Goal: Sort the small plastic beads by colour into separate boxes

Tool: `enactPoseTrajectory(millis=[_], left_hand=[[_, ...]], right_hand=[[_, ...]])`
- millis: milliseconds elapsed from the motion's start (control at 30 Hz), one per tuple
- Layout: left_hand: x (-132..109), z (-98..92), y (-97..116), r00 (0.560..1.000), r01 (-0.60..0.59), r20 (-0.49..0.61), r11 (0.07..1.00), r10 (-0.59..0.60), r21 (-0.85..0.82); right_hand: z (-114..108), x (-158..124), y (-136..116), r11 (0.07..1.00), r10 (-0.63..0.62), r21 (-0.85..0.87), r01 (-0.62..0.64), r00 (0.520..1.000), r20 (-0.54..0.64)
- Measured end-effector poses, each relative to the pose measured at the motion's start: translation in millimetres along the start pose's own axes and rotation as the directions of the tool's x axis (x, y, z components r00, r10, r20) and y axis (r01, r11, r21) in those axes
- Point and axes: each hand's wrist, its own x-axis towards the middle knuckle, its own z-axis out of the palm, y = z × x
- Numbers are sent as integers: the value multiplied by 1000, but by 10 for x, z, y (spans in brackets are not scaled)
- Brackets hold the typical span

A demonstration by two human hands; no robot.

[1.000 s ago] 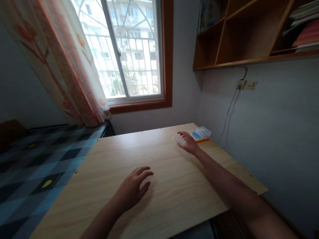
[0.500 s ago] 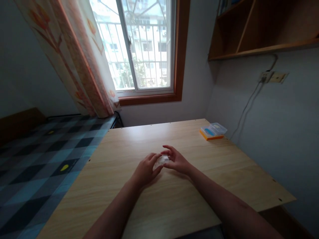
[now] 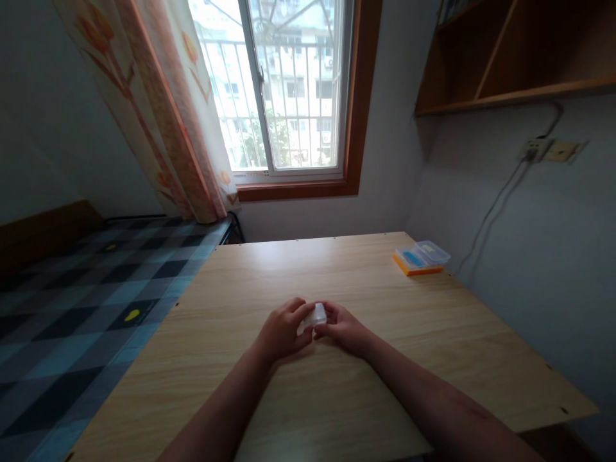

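Observation:
A small translucent white plastic box (image 3: 316, 316) is between my two hands, just above or on the middle of the wooden table (image 3: 269, 276). My left hand (image 3: 285, 330) closes around its left side, fingers over the top and thumb below. From the right, my right hand (image 3: 341, 328) holds the other side with bent fingers and thumb. Parts of the box are hidden behind the fingers, and its contents cannot be made out.
An orange-based clear plastic case (image 3: 418, 260) with its lid raised lies at the table's far right, by the wall. A bed with a checked cover (image 3: 120, 308) stands to the left. A shelf (image 3: 520, 96) hangs at upper right, above a plugged-in cable (image 3: 495, 199).
The fingers of my right hand have come down and curled in on the box, which now appears tilted more upright. The whole view has shifted slightly left.

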Motion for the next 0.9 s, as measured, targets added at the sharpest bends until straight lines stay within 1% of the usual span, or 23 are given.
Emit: enactPoseTrajectory(millis=[133,267,333,400,467,533,600,667,767,833,900], left_hand=[[24,1,31,1000,10,-26,999,-11,-54],[20,-21,64,998,56,-31,994,-59,-90],[17,-35,70,995,90,-24,984,-95,-155],[12,-42,59,987,150,-18,954,-160,-261],[5,-27,25,967,238,8,894,-254,-379],[-3,21,-27,927,345,40,808,-372,-478],[-8,99,-91,879,424,46,735,-474,-529],[-9,187,-156,843,466,28,705,-537,-535],[-4,274,-240,815,506,2,709,-580,-492],[-1,276,-274,804,530,-8,723,-594,-443],[-4,240,-291,809,541,-9,750,-588,-381]], right_hand=[[61,-60,2,998,14,55,-13,1000,-7],[94,-91,-14,996,24,84,-23,1000,-6],[83,-79,-31,997,7,75,-6,1000,-11],[58,-60,-53,999,-3,45,4,1000,-3],[27,-44,-69,1000,13,16,-13,1000,20],[-4,-37,-68,999,40,13,-41,999,34],[-38,-36,-45,999,48,25,-48,999,23],[-75,-39,-11,999,32,7,-32,999,25],[-120,-50,30,998,-1,-66,7,995,95],[-135,-57,36,994,-13,-102,27,991,134],[-144,-59,25,989,-11,-143,29,992,126]])
